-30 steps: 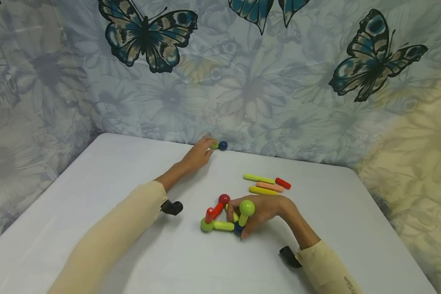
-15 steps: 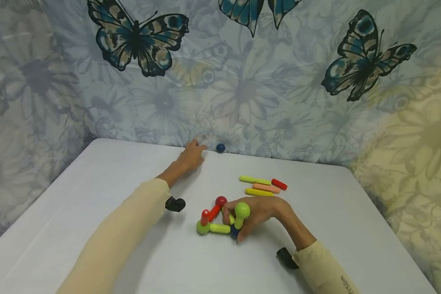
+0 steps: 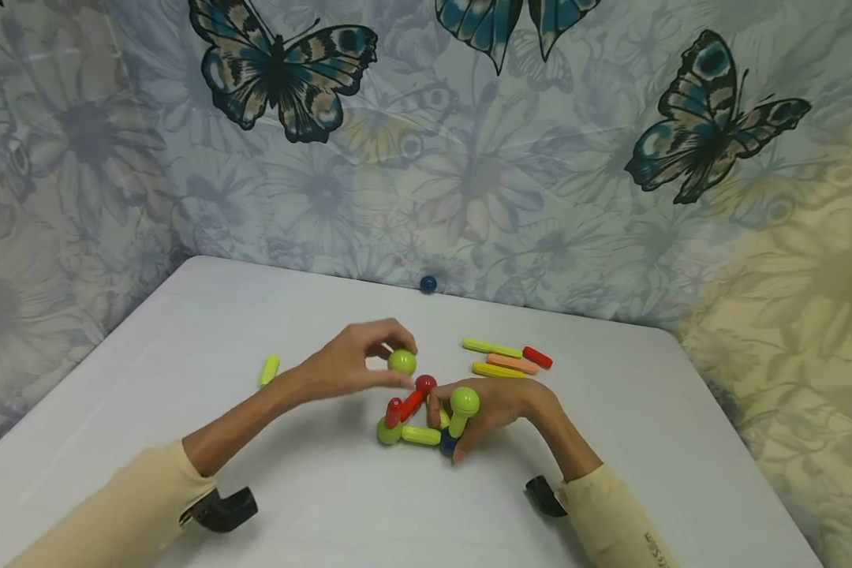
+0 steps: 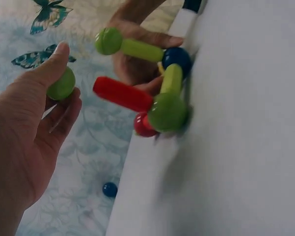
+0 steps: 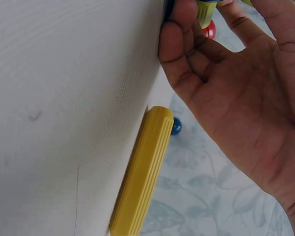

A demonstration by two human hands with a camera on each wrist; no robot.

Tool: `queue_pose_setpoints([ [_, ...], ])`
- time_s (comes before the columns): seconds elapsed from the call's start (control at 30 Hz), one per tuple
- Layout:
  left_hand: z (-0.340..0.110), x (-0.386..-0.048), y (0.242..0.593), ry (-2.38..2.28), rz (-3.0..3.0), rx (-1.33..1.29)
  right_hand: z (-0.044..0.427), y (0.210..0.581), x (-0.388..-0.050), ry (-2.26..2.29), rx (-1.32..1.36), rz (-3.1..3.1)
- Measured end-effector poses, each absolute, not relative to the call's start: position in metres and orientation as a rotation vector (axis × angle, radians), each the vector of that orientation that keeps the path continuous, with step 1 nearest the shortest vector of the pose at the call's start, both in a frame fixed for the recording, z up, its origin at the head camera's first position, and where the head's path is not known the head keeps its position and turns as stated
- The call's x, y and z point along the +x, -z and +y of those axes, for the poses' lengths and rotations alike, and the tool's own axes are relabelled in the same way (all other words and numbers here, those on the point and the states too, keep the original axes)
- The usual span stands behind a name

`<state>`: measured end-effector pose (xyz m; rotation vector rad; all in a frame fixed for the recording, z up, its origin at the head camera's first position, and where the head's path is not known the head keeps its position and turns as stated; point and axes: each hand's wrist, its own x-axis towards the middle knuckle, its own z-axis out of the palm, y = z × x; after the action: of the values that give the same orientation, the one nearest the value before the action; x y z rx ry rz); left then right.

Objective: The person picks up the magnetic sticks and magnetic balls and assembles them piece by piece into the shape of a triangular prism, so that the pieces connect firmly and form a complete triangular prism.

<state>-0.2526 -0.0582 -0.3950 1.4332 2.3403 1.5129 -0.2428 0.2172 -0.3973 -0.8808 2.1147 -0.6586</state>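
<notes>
My left hand pinches a green ball between thumb and fingers, just above and behind a frame of toy sticks and balls. My right hand grips the frame's near right corner, at a blue ball, partly covered by the fingers. From that corner a green stick rises, topped by a green ball. Another green stick runs to the near left green ball, which bears an upright red stick. A red stick leads back to a red ball.
Behind my right hand lie a green stick, a short red stick, an orange stick and a yellow stick. One loose green stick is beside my left forearm. A blue ball sits at the table's back edge.
My left hand has come back from the table's rear edge to the frame, carrying the green ball. A green stick now shows beside the left forearm. The right hand keeps its hold.
</notes>
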Motion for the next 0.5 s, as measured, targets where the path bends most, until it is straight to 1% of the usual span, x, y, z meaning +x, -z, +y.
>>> queue_pose_setpoints([
  [0.07,-0.059,-0.237,0.402,-1.465,2.306,1.532,0.219,0.397,-0.243,0.654,-0.879,2.124],
  [0.17,-0.06,-0.226,0.414,-1.456,2.306,1.556,0.219,0.397,-0.244,0.658,-0.881,2.126],
  [0.37,-0.062,-0.222,0.439,-1.553,2.279,1.35,0.216,0.398,-0.244,0.671,-0.883,2.109],
  [0.5,-0.059,-0.223,0.461,-1.603,2.184,1.286,0.217,0.398,-0.241,0.69,-0.862,2.096],
])
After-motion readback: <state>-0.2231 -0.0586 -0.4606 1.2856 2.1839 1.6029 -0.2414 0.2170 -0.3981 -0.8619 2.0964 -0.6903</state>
